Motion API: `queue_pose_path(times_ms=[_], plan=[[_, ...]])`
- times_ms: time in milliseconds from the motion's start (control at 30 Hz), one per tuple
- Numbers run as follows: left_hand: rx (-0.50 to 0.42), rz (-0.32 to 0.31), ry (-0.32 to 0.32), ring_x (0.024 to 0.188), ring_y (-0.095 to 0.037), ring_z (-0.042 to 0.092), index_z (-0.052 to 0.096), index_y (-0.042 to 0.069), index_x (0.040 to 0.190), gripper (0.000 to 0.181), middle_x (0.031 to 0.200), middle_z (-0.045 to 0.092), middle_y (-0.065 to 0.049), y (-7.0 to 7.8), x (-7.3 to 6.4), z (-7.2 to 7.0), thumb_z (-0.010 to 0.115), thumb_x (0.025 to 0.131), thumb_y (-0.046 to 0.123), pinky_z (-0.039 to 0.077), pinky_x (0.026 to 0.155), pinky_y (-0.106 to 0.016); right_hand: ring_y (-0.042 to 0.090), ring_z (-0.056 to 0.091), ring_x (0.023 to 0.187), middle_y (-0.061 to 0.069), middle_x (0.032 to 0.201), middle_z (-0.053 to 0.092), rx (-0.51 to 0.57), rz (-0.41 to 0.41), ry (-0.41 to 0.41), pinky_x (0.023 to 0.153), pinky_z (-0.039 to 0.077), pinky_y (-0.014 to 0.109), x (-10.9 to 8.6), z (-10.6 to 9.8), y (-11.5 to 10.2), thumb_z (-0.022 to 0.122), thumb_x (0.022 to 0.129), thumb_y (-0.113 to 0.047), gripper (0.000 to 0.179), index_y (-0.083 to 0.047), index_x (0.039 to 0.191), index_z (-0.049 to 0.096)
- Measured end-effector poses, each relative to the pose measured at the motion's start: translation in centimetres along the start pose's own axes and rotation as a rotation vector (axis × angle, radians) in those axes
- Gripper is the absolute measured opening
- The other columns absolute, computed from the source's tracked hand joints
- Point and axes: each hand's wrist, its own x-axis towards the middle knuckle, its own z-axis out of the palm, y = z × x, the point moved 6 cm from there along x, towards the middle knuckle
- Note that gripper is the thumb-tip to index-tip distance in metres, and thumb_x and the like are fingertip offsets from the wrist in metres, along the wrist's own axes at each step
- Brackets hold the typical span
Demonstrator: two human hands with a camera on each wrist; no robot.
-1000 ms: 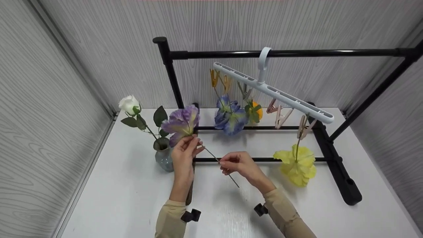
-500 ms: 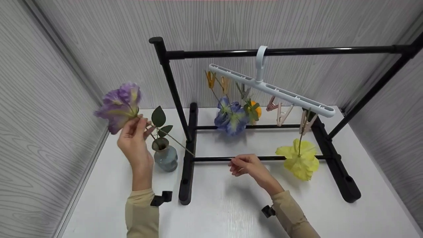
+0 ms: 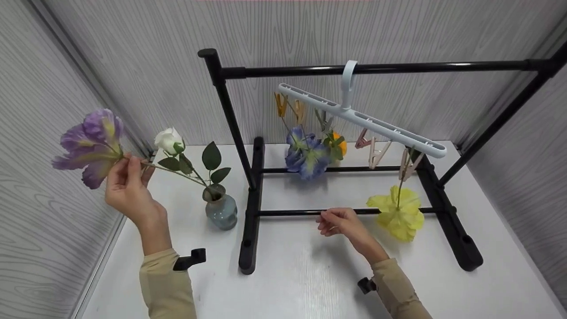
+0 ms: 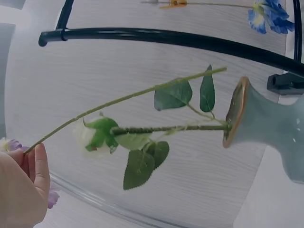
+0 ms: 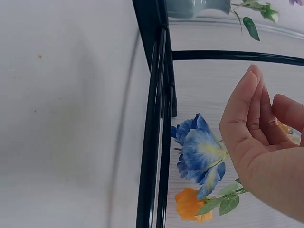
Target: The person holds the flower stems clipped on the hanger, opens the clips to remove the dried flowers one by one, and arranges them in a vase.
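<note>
My left hand (image 3: 135, 190) pinches a purple artificial flower (image 3: 91, 144) by its stem, just under the bloom, at the far left. In the left wrist view the thin green stem (image 4: 109, 103) slants across in front of a white rose (image 4: 92, 135) and its leaves. That rose stands in a small blue-grey vase (image 3: 222, 213) with a brown rim. My right hand (image 3: 347, 228) hovers near the rack's front lower bar, fingers loosely curled and thumb close to the fingertips. Nothing is between them.
A black rack (image 3: 283, 71) carries a pale blue clip hanger (image 3: 376, 128). Blue (image 3: 308, 155), orange (image 3: 340, 144) and yellow flowers (image 3: 398, 212) hang head down from its pegs. Two pink pegs (image 3: 376, 153) hold nothing. Grey wood-patterned walls surround the white table (image 3: 283, 283).
My left hand has carried the purple flower leftwards, past the vase and rose. The right hand has let go of the stem and drawn slightly to the right.
</note>
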Motion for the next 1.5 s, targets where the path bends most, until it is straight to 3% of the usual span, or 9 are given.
queue_pose_path(times_ms=[267, 433, 700, 800, 900, 1133, 1233, 1367, 1500], plan=[[0.080, 0.019, -0.002, 0.076, -0.023, 0.067, 0.072, -0.013, 0.097, 0.009, 0.090, 0.069, -0.016, -1.3, 0.1, -0.7, 0.075, 0.091, -0.006, 0.060, 0.066, -0.027, 0.015, 0.069, 0.078, 0.006, 0.086, 0.071, -0.013, 0.010, 0.009, 0.076, 0.060, 0.030, -0.4, -0.8, 0.4, 0.056, 0.108, -0.020, 0.031, 0.007, 0.104, 0.070], [0.169, 0.015, -0.032, 0.075, -0.019, 0.068, 0.075, -0.005, 0.091, 0.003, 0.094, 0.072, -0.013, -3.2, -0.5, -0.8, 0.074, 0.091, -0.008, 0.059, 0.065, -0.024, 0.014, 0.070, 0.078, 0.005, 0.085, 0.071, -0.029, 0.000, 0.028, 0.075, 0.060, 0.030, -0.5, -1.1, 0.5, 0.056, 0.109, -0.019, 0.031, 0.008, 0.105, 0.070], [0.314, -0.033, -0.093, 0.073, -0.013, 0.067, 0.073, -0.009, 0.095, 0.003, 0.084, 0.070, -0.006, -6.6, -2.3, -1.9, 0.072, 0.091, -0.009, 0.059, 0.067, -0.022, 0.016, 0.070, 0.078, 0.007, 0.086, 0.070, 0.013, -0.038, 0.130, 0.076, 0.060, 0.032, -1.2, -2.6, -0.6, 0.057, 0.108, -0.019, 0.032, 0.010, 0.104, 0.069], [0.380, -0.073, -0.139, 0.074, -0.013, 0.066, 0.074, -0.006, 0.095, 0.003, 0.083, 0.069, -0.005, -7.7, -3.0, -2.3, 0.071, 0.093, -0.007, 0.059, 0.069, -0.022, 0.017, 0.069, 0.077, 0.009, 0.084, 0.070, 0.028, -0.078, 0.246, 0.074, 0.060, 0.031, -2.0, -3.5, -1.6, 0.056, 0.108, -0.015, 0.029, 0.010, 0.101, 0.069], [0.456, -0.109, -0.193, 0.076, -0.012, 0.067, 0.074, -0.004, 0.097, 0.004, 0.084, 0.068, -0.003, -8.6, -3.5, -2.7, 0.071, 0.095, -0.004, 0.059, 0.072, -0.021, 0.016, 0.068, 0.073, 0.009, 0.081, 0.070, 0.027, -0.201, 0.388, 0.070, 0.059, 0.029, -3.3, -4.4, -3.4, 0.056, 0.108, -0.012, 0.029, 0.011, 0.098, 0.069], [0.574, -0.132, -0.265, 0.081, -0.012, 0.069, 0.071, -0.012, 0.106, 0.015, 0.086, 0.070, -0.001, -9.4, -4.2, -3.3, 0.071, 0.095, -0.002, 0.058, 0.073, -0.020, 0.013, 0.065, 0.063, 0.008, 0.071, 0.066, 0.023, -0.863, 0.782, 0.061, 0.055, 0.022, -8.8, -4.9, -8.9, 0.053, 0.105, 0.002, 0.027, 0.023, 0.088, 0.061], [0.590, -0.126, -0.272, 0.081, -0.011, 0.069, 0.070, -0.014, 0.109, 0.018, 0.087, 0.070, -0.001, -9.6, -4.2, -3.4, 0.071, 0.095, -0.002, 0.058, 0.073, -0.019, 0.011, 0.062, 0.070, 0.004, 0.078, 0.065, -0.034, -1.035, 0.988, 0.067, 0.052, 0.020, -10.6, -4.9, -10.3, 0.060, 0.098, 0.007, 0.017, 0.022, 0.091, 0.059], [0.595, -0.119, -0.257, 0.079, -0.010, 0.067, 0.068, -0.015, 0.108, 0.018, 0.086, 0.069, -0.002, -9.7, -4.2, -3.5, 0.071, 0.095, -0.003, 0.057, 0.073, -0.019, 0.012, 0.059, 0.093, 0.001, 0.100, 0.059, -0.192, -1.067, 1.202, 0.084, 0.045, 0.024, -11.1, -5.5, -11.6, 0.075, 0.086, 0.008, 0.025, 0.013, 0.104, 0.058], [0.633, -0.107, -0.233, 0.081, -0.009, 0.066, 0.067, -0.011, 0.107, 0.014, 0.091, 0.067, -0.006, -9.6, -4.5, -3.7, 0.069, 0.095, -0.004, 0.057, 0.076, -0.019, 0.013, 0.057, 0.102, 0.005, 0.107, 0.058, -0.366, -1.016, 1.270, 0.086, 0.045, 0.025, -10.3, -6.1, -12.4, 0.084, 0.078, 0.009, 0.041, 0.010, 0.109, 0.057]])
